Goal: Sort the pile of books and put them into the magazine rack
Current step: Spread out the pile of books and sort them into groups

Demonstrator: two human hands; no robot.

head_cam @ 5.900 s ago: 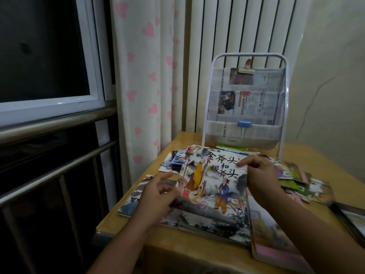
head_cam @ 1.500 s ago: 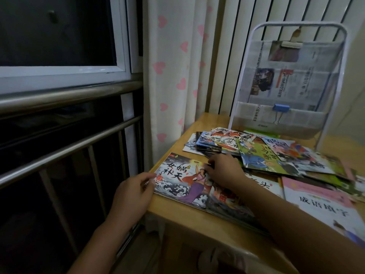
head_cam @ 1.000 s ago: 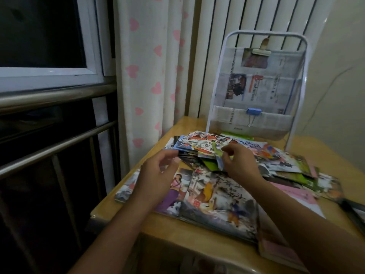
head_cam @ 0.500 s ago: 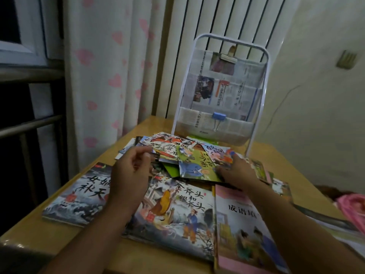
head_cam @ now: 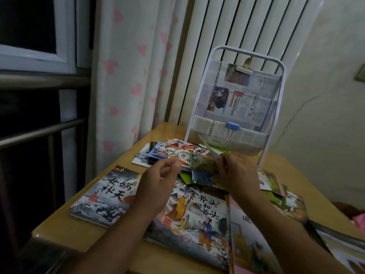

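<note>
right hand (head_cam: 235, 175) grips blurred green booklet (head_cam: 203, 171) | left hand (head_cam: 158, 180) loosely curled, empty | rack (head_cam: 235, 103) behind

The magazine rack (head_cam: 235, 107) stood at the back of the counter (head_cam: 65, 232), behind the pile of books (head_cam: 177, 153); three larger books (head_cam: 197, 214) lay side by side in front.

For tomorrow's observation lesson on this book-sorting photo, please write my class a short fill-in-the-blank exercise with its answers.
1. The binder clip on the magazine rack is coloured ____.
2. The curtain is printed with pink ____.
3. The small green book is lifted by the ____ hand.
4. The magazine rack is lined with ____.

Answers: blue; hearts; right; newspaper
</note>
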